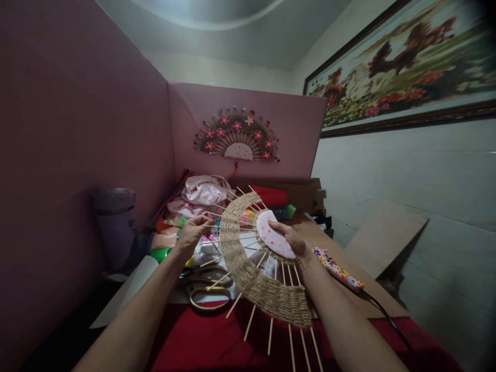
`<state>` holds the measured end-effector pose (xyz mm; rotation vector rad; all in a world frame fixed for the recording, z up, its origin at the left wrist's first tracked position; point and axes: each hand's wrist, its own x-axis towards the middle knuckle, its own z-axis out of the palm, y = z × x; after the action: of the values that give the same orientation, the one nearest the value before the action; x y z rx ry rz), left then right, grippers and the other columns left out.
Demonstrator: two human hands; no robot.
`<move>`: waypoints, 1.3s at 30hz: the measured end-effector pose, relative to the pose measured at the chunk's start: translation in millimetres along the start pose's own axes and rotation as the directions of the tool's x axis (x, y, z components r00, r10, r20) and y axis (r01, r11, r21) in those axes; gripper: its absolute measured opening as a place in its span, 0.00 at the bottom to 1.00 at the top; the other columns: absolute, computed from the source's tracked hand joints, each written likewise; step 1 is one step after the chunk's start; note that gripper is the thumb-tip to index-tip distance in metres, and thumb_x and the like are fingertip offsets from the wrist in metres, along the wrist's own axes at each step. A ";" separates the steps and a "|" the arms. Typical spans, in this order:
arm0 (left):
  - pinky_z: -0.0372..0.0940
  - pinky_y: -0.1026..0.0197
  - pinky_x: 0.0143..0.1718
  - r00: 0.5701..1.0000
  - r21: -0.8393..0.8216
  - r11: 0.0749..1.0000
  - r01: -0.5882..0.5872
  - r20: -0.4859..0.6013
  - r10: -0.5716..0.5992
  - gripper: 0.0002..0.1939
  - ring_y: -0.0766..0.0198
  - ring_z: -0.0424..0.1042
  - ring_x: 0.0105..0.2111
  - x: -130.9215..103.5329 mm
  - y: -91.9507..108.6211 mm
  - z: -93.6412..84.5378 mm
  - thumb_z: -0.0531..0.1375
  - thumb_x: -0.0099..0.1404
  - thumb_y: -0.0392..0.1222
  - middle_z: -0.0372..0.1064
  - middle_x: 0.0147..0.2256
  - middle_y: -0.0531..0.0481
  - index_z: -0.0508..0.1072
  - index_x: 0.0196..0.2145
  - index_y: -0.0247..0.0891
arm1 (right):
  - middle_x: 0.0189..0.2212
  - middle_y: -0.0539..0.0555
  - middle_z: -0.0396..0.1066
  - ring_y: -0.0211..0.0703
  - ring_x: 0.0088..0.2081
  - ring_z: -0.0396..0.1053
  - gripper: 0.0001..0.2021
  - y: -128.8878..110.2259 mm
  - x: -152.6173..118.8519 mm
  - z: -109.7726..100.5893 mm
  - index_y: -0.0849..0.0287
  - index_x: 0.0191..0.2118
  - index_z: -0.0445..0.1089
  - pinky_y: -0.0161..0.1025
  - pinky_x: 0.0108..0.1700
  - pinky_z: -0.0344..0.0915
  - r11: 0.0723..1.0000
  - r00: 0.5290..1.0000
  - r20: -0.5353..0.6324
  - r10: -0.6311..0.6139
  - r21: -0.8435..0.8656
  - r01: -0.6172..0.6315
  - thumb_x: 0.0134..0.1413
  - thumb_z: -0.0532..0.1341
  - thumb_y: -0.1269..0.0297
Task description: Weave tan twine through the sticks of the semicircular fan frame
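Note:
A woven fan frame [236, 258] of twisted cord and thin sticks is held up, tilted, over the red cloth. My right hand [292, 240] grips its half-round center [273, 235], which is covered in white fabric with pink spots; the thumb lies on top. At the fan's left side, my left hand [196, 232] pinches the end of one stick between thumb and fingers. Stick ends stick out past the cord band all round. Below the fan's left edge lie scissors [209, 299] with gold-colored handles.
A finished fan with pink flowers [237, 125] hangs on the pink board. Behind the hands are pink satin cloth [205, 190] and colored packets. A flowered tool [339, 268] with a cord lies right; a tumbler [116, 227] stands left.

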<state>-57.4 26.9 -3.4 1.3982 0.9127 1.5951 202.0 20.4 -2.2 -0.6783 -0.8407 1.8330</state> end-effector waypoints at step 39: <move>0.39 0.69 0.14 0.993 0.053 0.993 0.109 -0.054 -0.106 0.17 0.77 0.46 0.12 1.3 -11.7 1.5 0.68 0.41 0.49 0.53 0.12 0.60 0.70 0.20 0.33 | 0.30 0.61 0.75 0.44 0.28 0.74 0.16 -4.0 -1.4 -1.6 0.71 0.47 0.64 0.39 0.34 0.71 0.994 1.000 0.009 0.027 -0.102 -0.026 0.59 0.48 0.67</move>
<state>-54.7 32.9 -13.3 1.3289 1.0529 1.5413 205.9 20.7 0.1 -0.7484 -0.9409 1.8282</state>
